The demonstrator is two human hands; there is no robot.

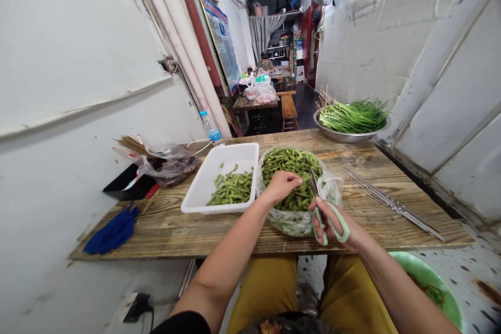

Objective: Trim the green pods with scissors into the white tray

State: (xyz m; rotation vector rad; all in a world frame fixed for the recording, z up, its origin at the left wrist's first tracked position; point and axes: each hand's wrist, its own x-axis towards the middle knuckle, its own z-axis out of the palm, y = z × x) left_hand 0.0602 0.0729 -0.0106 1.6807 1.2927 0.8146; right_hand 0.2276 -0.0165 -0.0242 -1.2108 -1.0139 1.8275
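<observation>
A clear plastic bag [291, 227] full of green edamame pods [287, 159] stands on the table in front of me. Over the pods hovers my left hand [284, 187], thumb and fingers pinched together; whatever is between the fingertips is too small to make out. My right hand [340, 224] grips scissors [340, 223] with pale green handles at the bag's right side. Their blades point up and away, slightly apart, close to the left fingertips. Left of the bag, a white plastic tray [199, 188] holds loose edamame pods [234, 188] in its right part.
Metal skewers [393, 203] lie on the wooden table [242, 235] at right, with a steel bowl of green stalks [352, 120] behind. At left are a water bottle [212, 130], a plastic bag [170, 164] and a blue cloth [111, 232]. A green basin [450, 292] stands lower right.
</observation>
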